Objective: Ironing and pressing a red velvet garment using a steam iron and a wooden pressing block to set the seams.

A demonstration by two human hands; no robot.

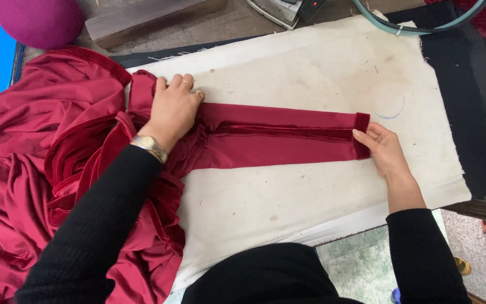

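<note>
A long red sleeve of a red dress is being laid flat across a cream cloth in the middle of the frame. The cloth is being carried by the table. The rest of the dress is being left in a big soft heap at the left side of the frame, and part of it is hanging over the edge of the cloth.

The left hand is being pressed flat on the dress, just left of the middle, where the sleeve joins the heap. Its fingers are being kept spread and open, with nothing gripped. A ring is being worn on one finger and a silver bracelet on the wrist.

The right hand is being held at the far end of the sleeve, right of the middle. The sleeve's end is being touched by the fingertips, which are being kept close together. It cannot be told whether the cloth is being pinched or only pushed down.

Black sleeves are being worn on both arms.

A round purple ball is being seen at the upper left corner. A wooden block is lying beside it at the top. A green hose is curving at the upper right. A dark cloth is lying under the cream one on the right.
</note>
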